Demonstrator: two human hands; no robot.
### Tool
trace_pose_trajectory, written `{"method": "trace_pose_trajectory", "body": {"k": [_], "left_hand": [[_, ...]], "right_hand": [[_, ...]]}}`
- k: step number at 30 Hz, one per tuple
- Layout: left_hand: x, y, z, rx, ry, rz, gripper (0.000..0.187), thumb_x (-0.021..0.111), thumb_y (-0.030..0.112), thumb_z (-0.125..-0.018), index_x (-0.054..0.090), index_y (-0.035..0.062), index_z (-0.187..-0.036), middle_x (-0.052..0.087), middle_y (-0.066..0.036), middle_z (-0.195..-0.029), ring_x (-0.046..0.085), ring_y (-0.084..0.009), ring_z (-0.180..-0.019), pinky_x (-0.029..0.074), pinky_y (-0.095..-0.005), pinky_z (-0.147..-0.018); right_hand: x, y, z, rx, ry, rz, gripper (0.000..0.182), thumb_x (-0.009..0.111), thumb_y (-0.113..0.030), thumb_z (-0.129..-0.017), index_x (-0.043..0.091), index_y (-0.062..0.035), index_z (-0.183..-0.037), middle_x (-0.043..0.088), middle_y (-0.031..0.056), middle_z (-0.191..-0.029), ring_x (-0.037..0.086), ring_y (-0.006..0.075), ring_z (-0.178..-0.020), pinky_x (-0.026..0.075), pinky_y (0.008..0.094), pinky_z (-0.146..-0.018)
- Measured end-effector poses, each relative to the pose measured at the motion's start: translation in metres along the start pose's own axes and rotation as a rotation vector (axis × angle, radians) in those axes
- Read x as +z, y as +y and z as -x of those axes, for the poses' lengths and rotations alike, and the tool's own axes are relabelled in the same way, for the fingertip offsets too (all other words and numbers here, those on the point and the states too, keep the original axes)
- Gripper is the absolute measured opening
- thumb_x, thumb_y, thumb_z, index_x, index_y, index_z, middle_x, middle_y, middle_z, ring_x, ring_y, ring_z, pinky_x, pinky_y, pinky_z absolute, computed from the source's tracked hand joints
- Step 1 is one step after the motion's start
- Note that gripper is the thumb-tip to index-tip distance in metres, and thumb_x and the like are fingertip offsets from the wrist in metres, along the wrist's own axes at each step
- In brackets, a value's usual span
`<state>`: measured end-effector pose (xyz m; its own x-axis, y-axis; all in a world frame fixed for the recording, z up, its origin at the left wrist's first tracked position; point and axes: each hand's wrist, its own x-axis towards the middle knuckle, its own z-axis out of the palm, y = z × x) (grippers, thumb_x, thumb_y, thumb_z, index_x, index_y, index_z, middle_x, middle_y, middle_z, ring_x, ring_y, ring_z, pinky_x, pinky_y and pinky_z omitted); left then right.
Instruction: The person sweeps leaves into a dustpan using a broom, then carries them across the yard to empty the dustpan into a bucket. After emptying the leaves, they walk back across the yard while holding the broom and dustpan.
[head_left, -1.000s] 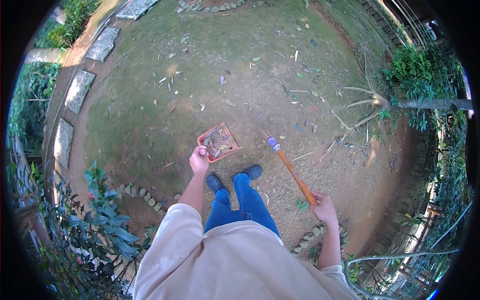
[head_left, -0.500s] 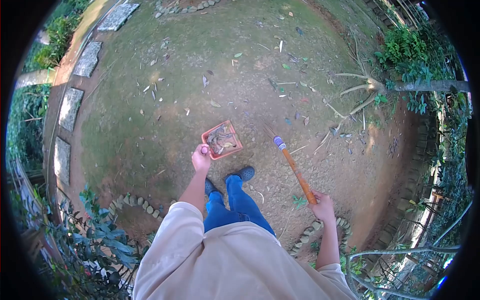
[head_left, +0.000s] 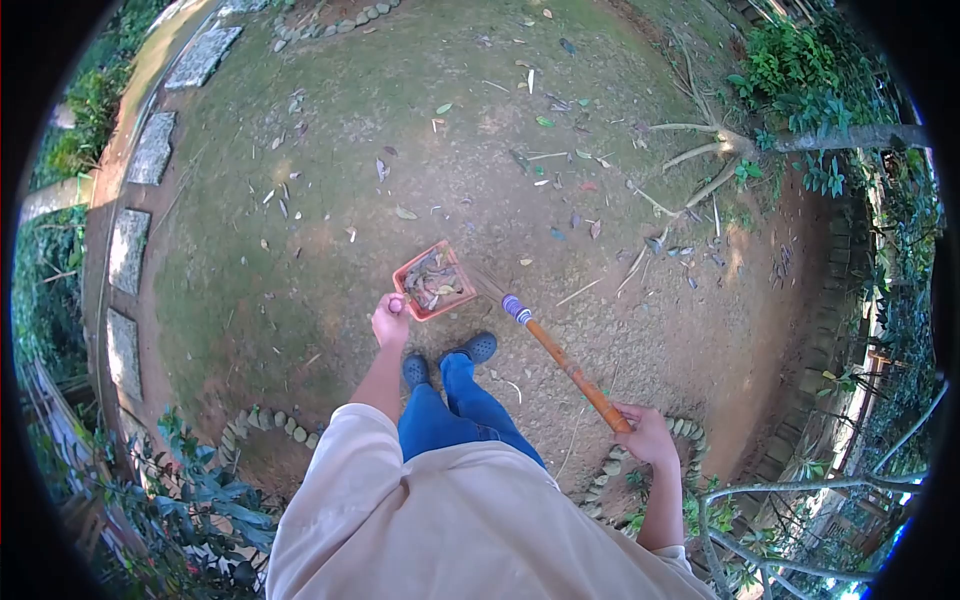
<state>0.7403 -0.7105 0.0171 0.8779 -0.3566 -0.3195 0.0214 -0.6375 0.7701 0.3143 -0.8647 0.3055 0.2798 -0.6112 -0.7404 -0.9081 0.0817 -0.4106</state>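
Note:
I stand on a patch of bare dirt and thin grass. My left hand (head_left: pixel 389 322) grips the handle of an orange dustpan (head_left: pixel 433 281) that holds dry leaves and sits low in front of my feet. My right hand (head_left: pixel 647 435) is closed around the orange handle of a broom (head_left: pixel 560 360). The broom slants up and left, and its bristle end lies right beside the dustpan's right edge. Several leaves (head_left: pixel 405 213) and twigs are scattered on the ground beyond the pan.
A tree trunk with spreading roots (head_left: pixel 730 150) rises at the upper right. Flat stepping stones (head_left: pixel 152 146) run along the left edge. Small stones (head_left: pixel 265 422) border a leafy shrub (head_left: pixel 200 490) at the lower left, and more stones (head_left: pixel 690 428) lie by my right hand.
I have stepped forward. The broom's bristle end has swung left toward the dustpan, and my right hand has dropped a little lower.

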Motion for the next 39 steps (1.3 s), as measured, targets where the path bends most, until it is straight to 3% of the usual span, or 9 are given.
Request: {"method": "trace_pose_trajectory", "body": {"k": [11,23,28,31,34,39], "left_hand": [[-0.014,-0.011,0.005,0.093,-0.049,0.086,0.024,0.075,0.002,-0.077,0.067,0.0090,-0.098,0.069,-0.007,-0.087,0.065,-0.0168,-0.079,0.052,-0.0322,-0.077],[0.004,0.004,0.012,0.190,-0.122,0.030,0.026,0.071,-0.002,-0.074,0.067,0.0091,-0.097,0.069,-0.009,-0.086,0.067,-0.0229,-0.080,0.052,-0.0347,-0.075],[0.018,0.009,0.008,0.222,-0.179,-0.010,0.025,0.075,0.000,-0.076,0.067,0.0076,-0.099,0.070,-0.007,-0.087,0.066,-0.0161,-0.080,0.053,-0.0319,-0.077],[0.030,0.005,0.003,0.217,-0.217,-0.013,0.025,0.074,-0.001,-0.076,0.066,0.0072,-0.099,0.070,-0.007,-0.087,0.066,-0.0160,-0.081,0.053,-0.0319,-0.077],[0.039,0.000,0.003,0.259,-0.209,-0.025,0.026,0.069,-0.004,-0.075,0.066,0.0088,-0.098,0.069,-0.008,-0.086,0.066,-0.0205,-0.081,0.053,-0.0339,-0.076],[0.050,0.007,0.010,0.237,-0.230,-0.005,0.027,0.069,-0.004,-0.075,0.067,0.0103,-0.098,0.069,-0.011,-0.088,0.067,-0.0264,-0.082,0.053,-0.0371,-0.077]], "right_hand": [[0.050,0.021,0.031,0.062,0.207,-0.159,0.062,0.073,-0.005,-0.064,0.061,0.0048,-0.124,0.067,0.0233,-0.114,0.066,0.0279,-0.108,0.052,0.0336,-0.090],[0.076,0.064,0.038,0.136,0.345,-0.232,0.062,0.073,-0.004,-0.064,0.060,0.0055,-0.124,0.067,0.0248,-0.114,0.066,0.0296,-0.109,0.050,0.0334,-0.094],[0.072,0.062,0.028,0.125,0.377,-0.133,0.062,0.072,-0.005,-0.065,0.060,0.0048,-0.125,0.067,0.0250,-0.114,0.066,0.0301,-0.107,0.051,0.0349,-0.092],[0.076,0.070,0.011,0.175,0.342,-0.218,0.062,0.072,-0.008,-0.065,0.061,0.0016,-0.125,0.068,0.0224,-0.112,0.068,0.0295,-0.103,0.052,0.0354,-0.089],[0.083,0.072,-0.002,0.102,0.351,-0.065,0.061,0.072,-0.011,-0.066,0.062,-0.0018,-0.125,0.069,0.0194,-0.111,0.069,0.0290,-0.100,0.052,0.0352,-0.087],[0.064,0.067,0.027,0.135,0.157,-0.094,0.062,0.073,-0.011,-0.065,0.062,-0.0022,-0.125,0.070,0.0182,-0.109,0.070,0.0278,-0.095,0.053,0.0350,-0.083]]}}
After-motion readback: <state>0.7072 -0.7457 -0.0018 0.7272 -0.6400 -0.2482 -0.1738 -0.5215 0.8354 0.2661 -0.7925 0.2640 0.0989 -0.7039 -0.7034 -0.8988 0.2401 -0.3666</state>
